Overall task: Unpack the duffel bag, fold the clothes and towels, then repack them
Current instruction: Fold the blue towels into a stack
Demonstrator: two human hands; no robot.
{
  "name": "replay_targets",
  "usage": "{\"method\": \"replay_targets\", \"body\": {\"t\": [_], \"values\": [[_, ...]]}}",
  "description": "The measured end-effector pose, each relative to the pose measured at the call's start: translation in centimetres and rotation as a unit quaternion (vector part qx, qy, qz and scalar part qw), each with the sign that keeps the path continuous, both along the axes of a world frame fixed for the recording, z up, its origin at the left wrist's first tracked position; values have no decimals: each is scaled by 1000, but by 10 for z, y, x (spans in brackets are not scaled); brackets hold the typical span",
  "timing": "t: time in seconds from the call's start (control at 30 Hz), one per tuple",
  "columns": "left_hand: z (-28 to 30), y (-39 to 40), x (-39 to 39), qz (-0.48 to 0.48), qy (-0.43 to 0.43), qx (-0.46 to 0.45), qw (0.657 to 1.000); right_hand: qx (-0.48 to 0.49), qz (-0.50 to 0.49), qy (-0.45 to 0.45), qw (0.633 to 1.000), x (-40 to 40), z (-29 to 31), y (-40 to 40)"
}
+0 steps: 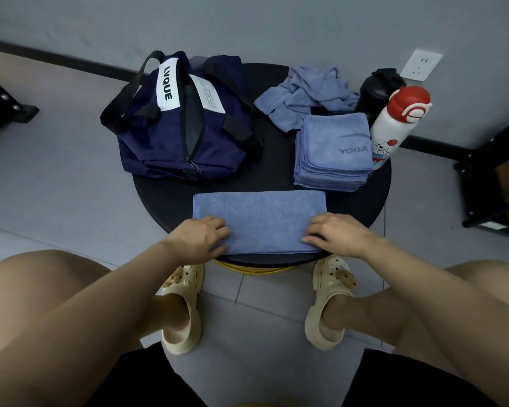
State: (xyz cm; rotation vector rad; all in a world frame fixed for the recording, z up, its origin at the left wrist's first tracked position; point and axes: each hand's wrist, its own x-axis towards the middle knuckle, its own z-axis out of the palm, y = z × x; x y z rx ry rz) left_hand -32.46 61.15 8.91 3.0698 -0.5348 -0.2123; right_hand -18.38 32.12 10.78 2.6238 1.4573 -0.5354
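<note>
At six o'clock on the round black table (159, 195), a blue towel (262, 218) lies folded flat, its long axis running from nine to three o'clock. The left hand (202, 235) rests palm-down on its nine o'clock end, fingers slightly bent and pointing toward three. The right hand (338, 233) lies on the three o'clock end, fingers curled at the near corner; whether they pinch the cloth cannot be told. At two o'clock a stack of folded towels (332, 151) marked YOGA sits, with a crumpled towel (303, 92) beyond it at one o'clock. The navy duffel bag (185, 118), unzipped, stands at ten o'clock. A white bottle with a red cap (394, 124) and a black bottle (375, 89) stand at the three o'clock rim.
</note>
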Motion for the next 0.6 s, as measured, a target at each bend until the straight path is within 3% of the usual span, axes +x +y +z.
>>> {"method": "replay_targets", "body": {"t": [0.13,0.23,0.3,0.43,0.6], "values": [[-11,-15,12,19,-79,-2,997,67,-11,-12,998,-9,-9,22],[-16,-45,24,133,10,-44,990,51,-68,9,996,-21,-23,52],[-21,-60,33,181,36,-20,983,40,-105,10,994,-28,-31,71],[-31,-69,46,192,26,33,981,30,-109,-6,994,-31,-45,85],[-47,-44,41,217,54,-7,975,17,-160,-9,987,-15,-63,62]]}}
